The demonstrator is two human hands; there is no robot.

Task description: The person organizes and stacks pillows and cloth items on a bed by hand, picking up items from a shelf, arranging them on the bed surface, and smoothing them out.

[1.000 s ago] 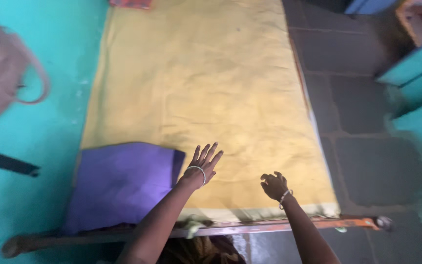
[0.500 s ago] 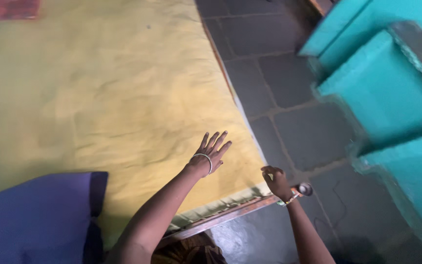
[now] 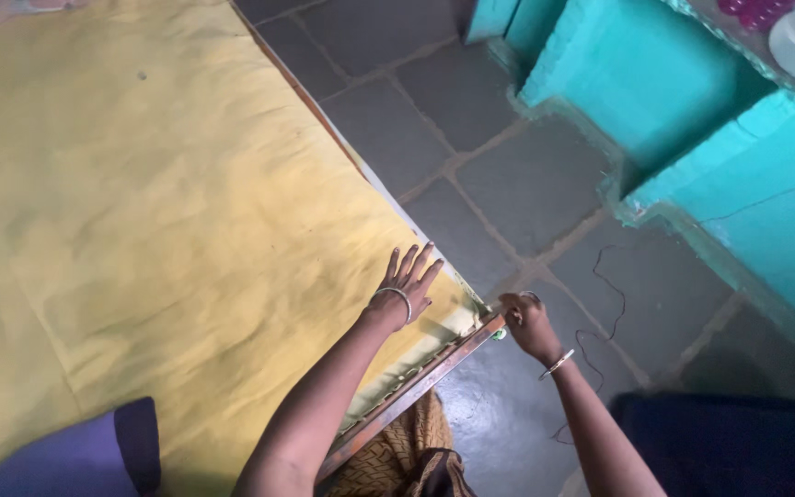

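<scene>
My left hand [image 3: 409, 281] flat, fingers spread, on yellow sheet [image 3: 167, 212] near bed corner. My right hand [image 3: 524, 317], at 3 o'clock from it, pinches sheet corner at bed frame [image 3: 416, 391]. Sheet soft, light, wrinkly; best held by edge.

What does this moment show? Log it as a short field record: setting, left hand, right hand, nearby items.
setting: cot with a yellow sheet on a grey tiled floor, teal wall alongside
left hand: flat on the sheet near the corner, fingers spread, bangle on the wrist
right hand: closed at the corner of the cot frame; what it grips cannot be made out
nearby items: purple pillow at the lower left, thin cord on the floor
</scene>
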